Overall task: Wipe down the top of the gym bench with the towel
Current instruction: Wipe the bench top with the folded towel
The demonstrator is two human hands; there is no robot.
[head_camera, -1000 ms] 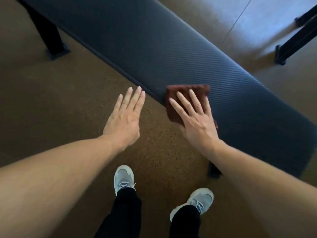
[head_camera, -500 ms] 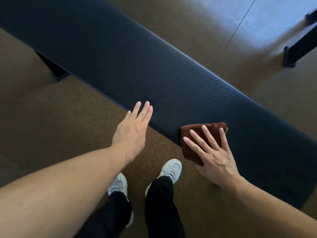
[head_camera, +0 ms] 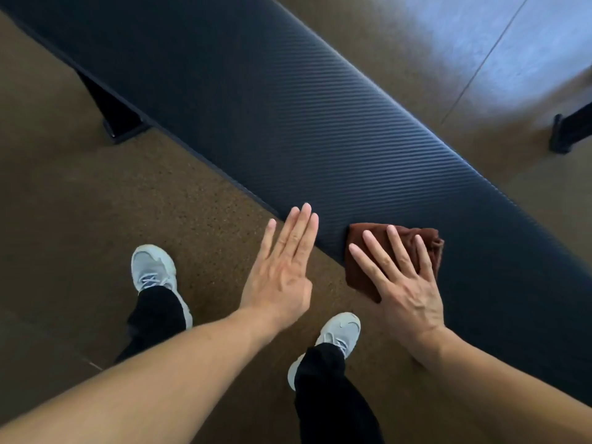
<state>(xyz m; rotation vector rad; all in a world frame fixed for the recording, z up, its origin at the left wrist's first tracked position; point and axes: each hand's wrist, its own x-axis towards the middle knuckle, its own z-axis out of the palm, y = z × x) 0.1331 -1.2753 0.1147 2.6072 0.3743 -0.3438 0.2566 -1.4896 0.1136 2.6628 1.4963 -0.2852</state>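
At the bottom of the frame we see our two bare forearms reaching up into the picture, and between them two legs in black trousers ending in two pale grey sneakers, one (head_camera: 153,270) at lower left and one (head_camera: 336,334) near the bottom centre, both on the brown speckled floor (head_camera: 96,219).

Above them, our left hand (head_camera: 282,277) is held flat in the middle of the frame, its fingers (head_camera: 299,232) straight and pressed together, the tips reaching over the near edge of the bench (head_camera: 288,123); we cannot tell whether they touch it.

Just to its right, our right hand (head_camera: 407,290) lies palm down on the one dark red-brown towel (head_camera: 358,270), fingers (head_camera: 397,248) straight and spread across it. The folded towel sits at the bench's near edge, showing beyond the fingertips and to their left, part of it hanging over the edge.

The single black ribbed bench runs diagonally from upper left to lower right. One dark leg (head_camera: 112,113) shows beneath it at left, and another dark frame foot (head_camera: 567,133) stands at the right edge.
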